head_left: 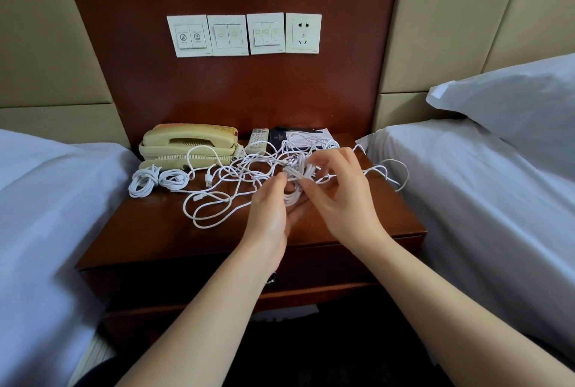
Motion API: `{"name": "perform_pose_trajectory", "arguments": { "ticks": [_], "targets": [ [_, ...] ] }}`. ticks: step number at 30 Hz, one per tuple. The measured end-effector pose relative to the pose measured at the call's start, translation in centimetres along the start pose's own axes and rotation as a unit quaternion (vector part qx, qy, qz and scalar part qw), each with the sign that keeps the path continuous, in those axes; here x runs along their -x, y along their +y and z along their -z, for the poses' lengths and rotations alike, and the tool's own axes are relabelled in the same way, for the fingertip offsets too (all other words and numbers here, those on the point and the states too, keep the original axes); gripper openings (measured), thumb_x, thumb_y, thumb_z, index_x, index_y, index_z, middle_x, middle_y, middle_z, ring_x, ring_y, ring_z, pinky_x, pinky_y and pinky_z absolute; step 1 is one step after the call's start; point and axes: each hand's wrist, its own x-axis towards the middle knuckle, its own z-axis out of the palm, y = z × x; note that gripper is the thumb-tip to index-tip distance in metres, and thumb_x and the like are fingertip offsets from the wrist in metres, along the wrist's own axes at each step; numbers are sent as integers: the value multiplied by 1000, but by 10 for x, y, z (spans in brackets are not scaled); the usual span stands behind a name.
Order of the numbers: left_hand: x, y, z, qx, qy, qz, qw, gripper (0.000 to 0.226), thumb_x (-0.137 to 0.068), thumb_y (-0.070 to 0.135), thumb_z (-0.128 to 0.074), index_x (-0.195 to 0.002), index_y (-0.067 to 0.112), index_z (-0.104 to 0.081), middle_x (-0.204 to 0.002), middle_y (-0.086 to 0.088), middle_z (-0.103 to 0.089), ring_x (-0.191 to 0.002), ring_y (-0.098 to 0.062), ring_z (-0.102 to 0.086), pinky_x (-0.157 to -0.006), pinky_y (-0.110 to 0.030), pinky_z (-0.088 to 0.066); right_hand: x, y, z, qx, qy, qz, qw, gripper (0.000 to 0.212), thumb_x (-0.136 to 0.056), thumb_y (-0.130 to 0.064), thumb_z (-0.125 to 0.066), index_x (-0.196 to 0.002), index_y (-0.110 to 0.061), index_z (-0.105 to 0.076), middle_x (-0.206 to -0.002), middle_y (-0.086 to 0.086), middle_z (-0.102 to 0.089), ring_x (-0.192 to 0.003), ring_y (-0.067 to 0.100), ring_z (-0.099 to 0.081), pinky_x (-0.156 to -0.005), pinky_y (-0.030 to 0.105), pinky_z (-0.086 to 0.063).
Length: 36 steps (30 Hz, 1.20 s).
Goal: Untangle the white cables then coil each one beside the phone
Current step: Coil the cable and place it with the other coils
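Now, the tangle: we have the tangle of white cables [249,169] spread loosely over the back half of the nightstand [149,231], to the right of the phone [189,145], with loops trailing toward the front and off the right edge.
Left hand: our left hand [267,209] is palm-up under the knot, thumb and fingertips pinching a bunch of strands; a few run down across the palm.
Right hand: our right hand [339,197] comes over the top, fingers curled, thumb and forefinger nipping the same bunch just beside the left fingertips.
Coiled cables: two finished coils, first coil [141,183] and second coil [172,179], lie side by side in front of the phone, touching each other.
Loose end: one USB plug [208,181] rests on the wood between the coils and the knot.
Behind the knot: we spot a remote [258,139] and a dark booklet [280,136] against the back panel, some strands lying over the booklet.
Wall: a row of switch plates [227,35] with a socket [303,33] at its right end.
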Motion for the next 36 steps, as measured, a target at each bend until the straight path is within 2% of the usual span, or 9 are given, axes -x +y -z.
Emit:
{"name": "perform_pose_trajectory", "arguments": {
  "ticks": [4,6,11,15,20,24,31,34,36],
  "targets": [
    [1,4,1,4,-9,18,1000,30,-100,17,-39,-107,1,-62,-98,-15,-71,-82,-19,-70,-65,-30,-59,-1,-2,-2,-85,-2,-64,994,31,-83,-7,-68,-100,-29,-53,-100,-3,-57,-82,3,-61,-73,15,-48],
    [1,5,3,-29,-7,15,999,31,-99,19,-40,-109,4,-64,-104,-17,-70,-88,-20,-69,-68,-33,-58,-1,-3,-2,-107,-9,-80,991,29,-84,-4,-66,-99,-27,-56,-102,2,-61,-80,-6,-61,-77,18,-52],
    [2,7,12,-135,15,-1,991,23,-99,27,-43,-87,19,-61,-114,-12,-63,-95,-24,-65,-61,-33,-55,0,-5,-8,-105,-13,-72,992,26,-85,3,-62,-102,-17,-58,-100,-9,-60,-80,-16,-58,-72,7,-47],
    [8,18,22,-205,12,-44,978,24,-100,30,-41,-79,37,-51,-91,12,-53,-85,-9,-56,-73,-38,-57,1,-6,-20,-122,-16,-77,989,22,-85,4,-62,-100,-11,-58,-99,-6,-60,-79,-14,-59,-71,8,-48],
    [3,29,41,-291,52,-126,947,17,-99,26,-46,-95,16,-59,-86,0,-59,-70,-7,-59,-69,-33,-59,-1,-12,-42,-158,-1,-96,983,23,-84,1,-65,-95,-17,-55,-95,-7,-59,-74,-3,-63,-67,10,-48],
    [-7,38,66,-317,83,-139,935,13,-92,30,-55,-87,22,-64,-89,1,-67,-91,-19,-65,-85,-48,-54,-5,-17,-61,-167,-20,-108,980,18,-85,-4,-66,-96,-15,-58,-95,-4,-62,-73,-1,-65,-67,13,-49],
    [-39,57,106,-258,147,-150,943,10,-90,26,-60,-81,27,-64,-87,2,-67,-92,-20,-65,-85,-49,-54,-45,-24,-119,-90,-74,-96,989,16,-85,-17,-68,-95,-20,-56,-74,-2,-65,-61,11,-63,-56,20,-48],
    [-59,61,129,-253,164,-150,942,12,-92,25,-58,-82,29,-64,-89,4,-67,-93,-19,-65,-87,-49,-53,-59,-25,-148,-84,-101,-78,988,17,-87,-15,-66,-95,-20,-53,-74,-5,-61,-58,5,-59,-51,14,-44],
    [-71,64,142,-266,159,-157,938,13,-94,22,-54,-95,26,-66,-96,6,-66,-100,-16,-62,-92,-45,-52,-65,-21,-166,-89,-114,-69,987,13,-89,-13,-63,-92,-18,-51,-75,-4,-59,-56,0,-56,-50,13,-44]
  ]
}}
